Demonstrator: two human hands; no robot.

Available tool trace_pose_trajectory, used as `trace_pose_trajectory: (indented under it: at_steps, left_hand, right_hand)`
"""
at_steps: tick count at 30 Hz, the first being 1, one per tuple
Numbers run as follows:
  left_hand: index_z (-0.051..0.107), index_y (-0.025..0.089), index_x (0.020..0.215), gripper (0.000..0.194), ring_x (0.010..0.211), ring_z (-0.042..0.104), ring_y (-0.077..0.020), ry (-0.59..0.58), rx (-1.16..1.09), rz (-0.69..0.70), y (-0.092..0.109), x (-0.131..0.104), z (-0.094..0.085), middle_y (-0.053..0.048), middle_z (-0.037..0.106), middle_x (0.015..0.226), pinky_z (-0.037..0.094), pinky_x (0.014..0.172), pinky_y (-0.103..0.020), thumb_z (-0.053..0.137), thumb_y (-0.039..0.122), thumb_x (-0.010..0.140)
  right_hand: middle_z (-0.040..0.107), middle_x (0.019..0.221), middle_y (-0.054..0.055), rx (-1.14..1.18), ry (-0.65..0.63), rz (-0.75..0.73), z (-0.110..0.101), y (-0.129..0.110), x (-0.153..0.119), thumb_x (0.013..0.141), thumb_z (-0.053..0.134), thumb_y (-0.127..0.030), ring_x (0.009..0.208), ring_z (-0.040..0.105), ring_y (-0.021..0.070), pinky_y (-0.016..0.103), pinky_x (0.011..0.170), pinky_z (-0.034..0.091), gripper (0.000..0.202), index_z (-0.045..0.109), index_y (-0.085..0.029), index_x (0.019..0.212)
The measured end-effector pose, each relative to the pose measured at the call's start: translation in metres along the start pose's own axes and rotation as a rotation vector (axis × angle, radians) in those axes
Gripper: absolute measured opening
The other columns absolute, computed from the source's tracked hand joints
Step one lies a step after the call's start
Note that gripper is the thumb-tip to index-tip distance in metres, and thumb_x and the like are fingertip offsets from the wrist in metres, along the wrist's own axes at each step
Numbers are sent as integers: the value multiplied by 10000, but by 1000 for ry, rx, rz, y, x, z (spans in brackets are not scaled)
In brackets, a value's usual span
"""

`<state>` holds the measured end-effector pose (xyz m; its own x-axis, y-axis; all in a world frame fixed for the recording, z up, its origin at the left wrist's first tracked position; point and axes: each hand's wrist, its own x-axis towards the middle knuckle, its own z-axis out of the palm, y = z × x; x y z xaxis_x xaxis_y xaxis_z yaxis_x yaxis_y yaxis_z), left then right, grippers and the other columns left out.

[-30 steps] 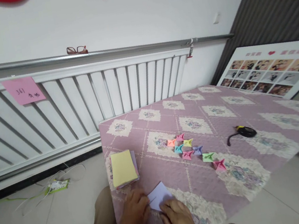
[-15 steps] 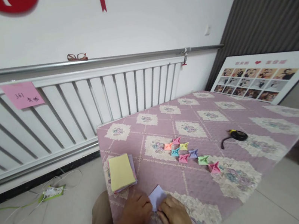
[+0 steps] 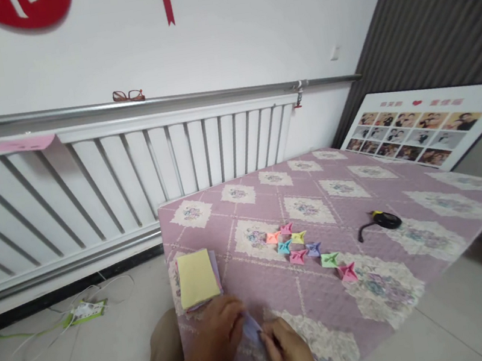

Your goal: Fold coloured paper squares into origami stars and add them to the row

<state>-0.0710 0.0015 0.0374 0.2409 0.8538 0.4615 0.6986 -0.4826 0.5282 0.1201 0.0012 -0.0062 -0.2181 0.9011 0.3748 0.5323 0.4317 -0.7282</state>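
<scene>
One quilted pink table cover [image 3: 361,186] fills the scene before the white radiator [image 3: 129,167]. Near its front-left corner lies the paper stack [image 3: 196,278]; at centre, the row of folded paper stars [image 3: 309,248]. We press our left hand [image 3: 218,339] and right hand [image 3: 291,355], fingers closed, onto the pale lavender sheet [image 3: 251,327] pinched between them at the front edge.
</scene>
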Motion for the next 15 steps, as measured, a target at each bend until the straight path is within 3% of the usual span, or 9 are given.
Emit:
trace_pose_trajectory:
  at_steps: [2, 4, 6, 8, 11, 13, 15]
  left_hand:
    - [590, 225, 1116, 233, 1066, 578, -201, 147, -49, -86, 0, 4, -3, -68, 633, 1119, 483, 954, -362, 447, 180, 938]
    - [596, 224, 1084, 221, 1057, 582, -196, 192, -81, -133, 0, 4, 0, -71, 636, 1096, 489, 946, -361, 429, 187, 944]
    - [615, 223, 1038, 207, 1040, 585, -196, 97, -89, -124, 1, -1, 5, -69, 641, 1071, 486, 936, -356, 448, 175, 926]
    - [618, 236, 1097, 242, 1079, 571, -214, -86, -68, -90, 4, -11, 12, -66, 637, 1122, 466, 964, -370, 548, 192, 869]
    - [530, 254, 1284, 576, 1195, 510, -270, -300, 9, -42, 8, -28, 26, -78, 566, 1306, 417, 1028, -426, 726, 309, 745]
    - [493, 239, 1324, 671, 1238, 473, -315, -329, 85, -1, 10, -37, 38, -102, 518, 1373, 388, 1046, -478, 755, 357, 718]
    - [493, 228, 1322, 595, 1253, 455, -323, -290, 172, 30, 9, -42, 49, -116, 506, 1381, 374, 1047, -488, 707, 300, 772]
  right_hand:
    - [571, 615, -15, 233, 24, 224, -3, -2, 5, 889, 511, -402, 568, 579, 169, 257, 545, 471, 226, 558, -229, 750]
    - [554, 560, -35, 404, 22, 407, -4, 0, 8, 824, 540, -471, 507, 562, 175, 269, 494, 459, 240, 540, -231, 819]
    - [540, 531, -54, 465, 10, 503, -3, 5, 8, 763, 576, -482, 468, 543, 174, 273, 470, 441, 259, 512, -243, 838]
    - [509, 518, -73, 458, 8, 523, -3, 10, 5, 719, 611, -460, 452, 519, 164, 267, 461, 418, 252, 483, -257, 796]
    - [474, 516, -89, 453, 2, 516, -2, 15, 1, 722, 605, -432, 445, 491, 146, 258, 466, 403, 227, 458, -263, 757]
    - [469, 513, -93, 461, -10, 515, -2, 17, 1, 747, 576, -428, 430, 476, 135, 253, 464, 402, 211, 447, -261, 755]
    - [453, 493, -99, 465, -17, 514, -2, 18, 2, 766, 546, -439, 405, 456, 128, 244, 442, 387, 209, 436, -261, 751]
